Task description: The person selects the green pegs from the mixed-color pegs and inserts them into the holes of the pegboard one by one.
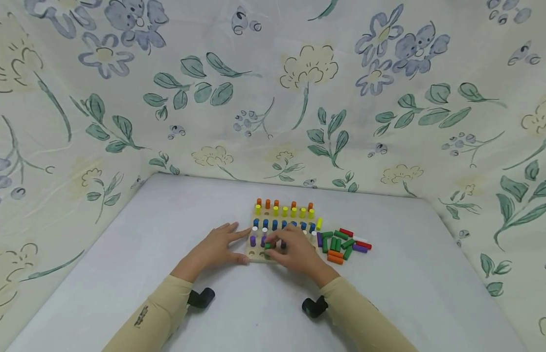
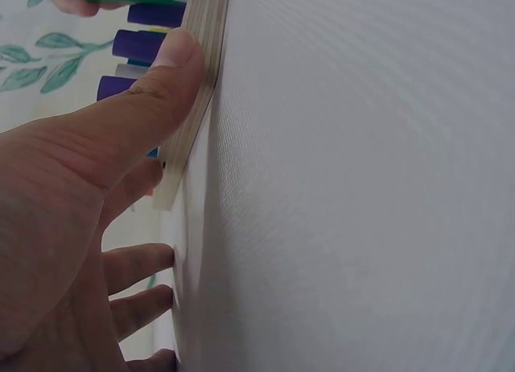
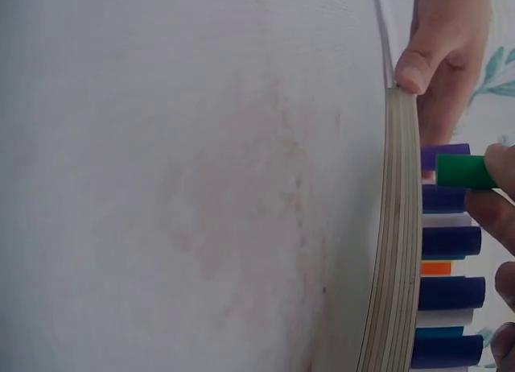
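Note:
A wooden pegboard (image 1: 257,258) lies on the table with rows of upright orange, yellow, blue, white and purple pegs (image 1: 253,241). My right hand (image 1: 299,252) pinches a green peg (image 3: 463,171) between thumb and fingertips, over the board's front left part. In the right wrist view the peg's free end points toward the board, apart from it. My left hand (image 1: 213,249) lies at the board's left side, its thumb (image 2: 173,62) on the front left edge and its other fingers spread, some tips on the table. The right hand covers part of the front rows.
Right of the board lies a loose pile of green pegs (image 1: 336,244), with red (image 1: 346,232), orange (image 1: 335,260), purple (image 1: 360,249) and white ones among them. A yellow peg (image 1: 319,224) is at the board's right edge. Floral cloth (image 1: 273,122) hangs behind the table.

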Tool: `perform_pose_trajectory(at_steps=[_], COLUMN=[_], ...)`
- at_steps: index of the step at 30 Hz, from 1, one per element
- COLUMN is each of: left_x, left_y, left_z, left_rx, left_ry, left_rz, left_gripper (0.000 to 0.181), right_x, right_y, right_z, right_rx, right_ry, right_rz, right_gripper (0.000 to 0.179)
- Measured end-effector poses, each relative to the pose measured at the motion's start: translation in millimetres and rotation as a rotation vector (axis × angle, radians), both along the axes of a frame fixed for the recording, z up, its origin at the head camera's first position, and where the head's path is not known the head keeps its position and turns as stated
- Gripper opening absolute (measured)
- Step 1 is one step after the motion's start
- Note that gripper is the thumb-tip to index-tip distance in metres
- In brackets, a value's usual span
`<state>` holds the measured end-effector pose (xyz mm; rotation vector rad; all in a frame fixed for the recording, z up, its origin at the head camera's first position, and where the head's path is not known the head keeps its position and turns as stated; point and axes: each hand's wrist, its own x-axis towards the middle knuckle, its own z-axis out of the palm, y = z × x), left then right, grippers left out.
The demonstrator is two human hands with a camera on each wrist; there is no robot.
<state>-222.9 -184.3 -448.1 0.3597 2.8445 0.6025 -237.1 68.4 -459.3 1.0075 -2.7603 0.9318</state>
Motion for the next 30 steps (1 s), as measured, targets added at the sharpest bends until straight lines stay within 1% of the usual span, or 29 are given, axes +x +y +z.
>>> perform_pose_trajectory(at_steps=[4,14,21,30], left_x=[0.3,0.5,0.4,0.2], left_y=[-0.6,-1.9,-1.5,-0.6], left_z=[-0.5,-2.7,-3.0,-1.8], left_rx=[0.002,0.012,0.016,0.017], left_ry=[0.004,0.015,0.017,0.014], left_rz=[-0.001,-0.006,-0.010,-0.009], left_gripper=[0.088,0.089,0.088,0.087], right_x=[0.0,0.7,0.3,1.5], right_y=[-6,-18,-26,-32], right_z=[0.7,3.5,4.2,6.0], right_rx=[-0.003,0.035,0.034,0.104], right_ry=[0.014,0.034,0.051,0.080], right_rz=[0.025,0.028,0.042,0.032], right_gripper=[0.020,0.023,0.021,0.021])
